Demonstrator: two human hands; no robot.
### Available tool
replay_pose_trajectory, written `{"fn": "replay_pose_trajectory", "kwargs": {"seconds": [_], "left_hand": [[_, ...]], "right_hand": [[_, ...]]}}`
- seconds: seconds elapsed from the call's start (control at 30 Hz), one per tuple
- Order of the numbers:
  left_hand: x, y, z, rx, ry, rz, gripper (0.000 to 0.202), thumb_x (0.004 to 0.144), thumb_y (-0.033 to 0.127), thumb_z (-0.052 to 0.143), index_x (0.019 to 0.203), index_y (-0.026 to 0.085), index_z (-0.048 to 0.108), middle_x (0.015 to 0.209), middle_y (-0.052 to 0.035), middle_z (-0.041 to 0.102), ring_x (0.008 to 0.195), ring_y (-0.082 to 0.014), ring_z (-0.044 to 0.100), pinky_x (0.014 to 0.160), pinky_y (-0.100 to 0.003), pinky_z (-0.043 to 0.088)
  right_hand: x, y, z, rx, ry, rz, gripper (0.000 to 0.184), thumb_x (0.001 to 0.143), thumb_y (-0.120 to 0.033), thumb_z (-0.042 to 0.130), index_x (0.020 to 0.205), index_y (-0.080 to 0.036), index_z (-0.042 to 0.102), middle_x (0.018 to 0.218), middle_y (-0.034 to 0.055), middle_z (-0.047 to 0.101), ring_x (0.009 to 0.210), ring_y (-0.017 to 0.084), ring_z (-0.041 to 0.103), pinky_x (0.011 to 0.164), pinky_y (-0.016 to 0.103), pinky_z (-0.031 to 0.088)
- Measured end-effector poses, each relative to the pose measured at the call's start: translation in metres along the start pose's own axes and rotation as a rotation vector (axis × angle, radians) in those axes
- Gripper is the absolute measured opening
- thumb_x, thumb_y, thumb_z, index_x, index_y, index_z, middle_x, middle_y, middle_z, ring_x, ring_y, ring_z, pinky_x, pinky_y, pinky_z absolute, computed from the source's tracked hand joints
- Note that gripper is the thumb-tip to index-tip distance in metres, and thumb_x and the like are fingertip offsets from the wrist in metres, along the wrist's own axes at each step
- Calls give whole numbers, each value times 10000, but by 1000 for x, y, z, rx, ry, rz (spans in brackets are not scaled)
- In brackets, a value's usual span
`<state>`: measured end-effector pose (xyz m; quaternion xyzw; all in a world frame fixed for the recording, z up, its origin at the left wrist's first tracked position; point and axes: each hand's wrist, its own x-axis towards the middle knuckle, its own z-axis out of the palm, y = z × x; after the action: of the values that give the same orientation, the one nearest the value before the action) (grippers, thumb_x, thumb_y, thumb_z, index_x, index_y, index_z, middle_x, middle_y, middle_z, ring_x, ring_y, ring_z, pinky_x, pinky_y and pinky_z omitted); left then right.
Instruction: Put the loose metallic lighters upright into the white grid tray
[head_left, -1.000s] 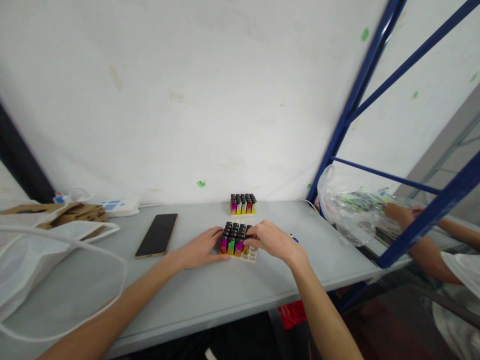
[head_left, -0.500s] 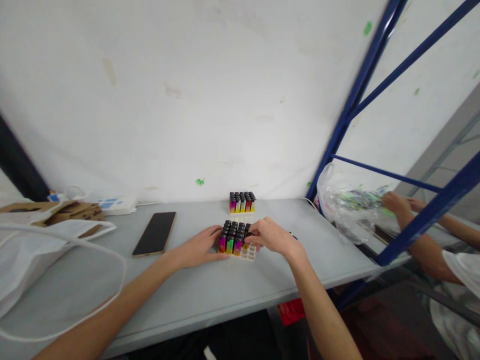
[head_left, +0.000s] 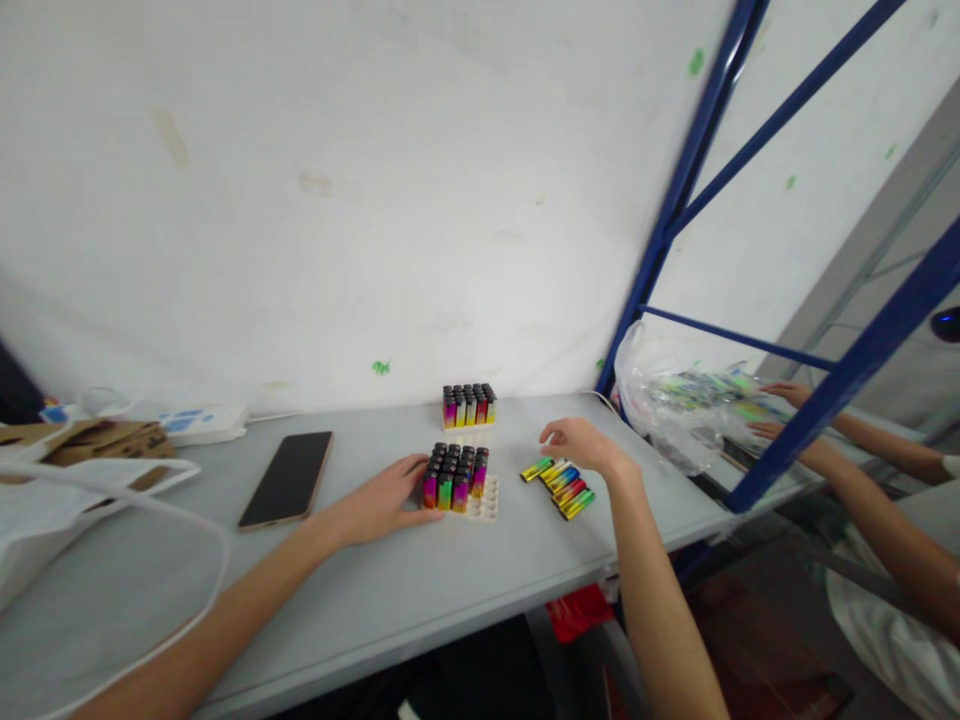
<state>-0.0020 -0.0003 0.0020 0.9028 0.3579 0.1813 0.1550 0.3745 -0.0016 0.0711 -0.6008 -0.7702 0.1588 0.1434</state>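
My left hand [head_left: 386, 500] grips the left side of a white lighter tray [head_left: 486, 505], thumb at the front and fingers behind. Black-topped lighters [head_left: 454, 478] in purple, green and orange stand upright in it; the bare sockets are on its right side. My right hand [head_left: 581, 445] hovers over several loose lighters [head_left: 568, 490] lying on their sides in a slanting row. Its fingers are apart and loosely bent, with nothing visible between them. A second tray of lighters [head_left: 469, 407] stands behind, close to the wall.
A phone [head_left: 288, 480] lies to the left on the grey table [head_left: 360, 600]. Farther left are cardboard [head_left: 124, 445], a white bag [head_left: 45, 510] and a cable. A blue frame post [head_left: 667, 230] and a plastic bag [head_left: 637, 390] stand right, near another person's hands [head_left: 784, 410].
My right hand has left the tray and moved right, over the loose lighters, which now show. One more lighter stands in the tray's right part. My left hand stays at the tray.
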Motion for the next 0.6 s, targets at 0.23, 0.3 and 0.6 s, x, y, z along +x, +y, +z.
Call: {"fn": "replay_pose_trajectory", "kwargs": {"seconds": [0.23,0.3,0.6], "left_hand": [[0,-2,2,-9,34,31,695,903,662,685,1408,195,586,1486,-141,585,1377,-360,552,1218,-472,415],[0,0,1,-6,16,18,687,904,658,685,1400,192,589,1491,-143,577,1387,-360,544,1225,-470,408],[0,3,-2,-5,-19,10,683,920,628,682,1419,177,566,1525,-167,538,1412,-354,518,1238,-483,386]], "right_hand": [[16,43,15,13,-101,-45,338,775,-223,767,1104,-169,817,1077,95,798,1024,255,715,887,309,531],[19,43,19,34,-127,-84,270,787,-250,765,1035,-164,825,1032,86,797,1014,253,704,896,312,520],[31,36,32,428,64,-130,383,871,-447,713,1089,-133,691,829,58,748,774,188,666,746,302,515]]}}
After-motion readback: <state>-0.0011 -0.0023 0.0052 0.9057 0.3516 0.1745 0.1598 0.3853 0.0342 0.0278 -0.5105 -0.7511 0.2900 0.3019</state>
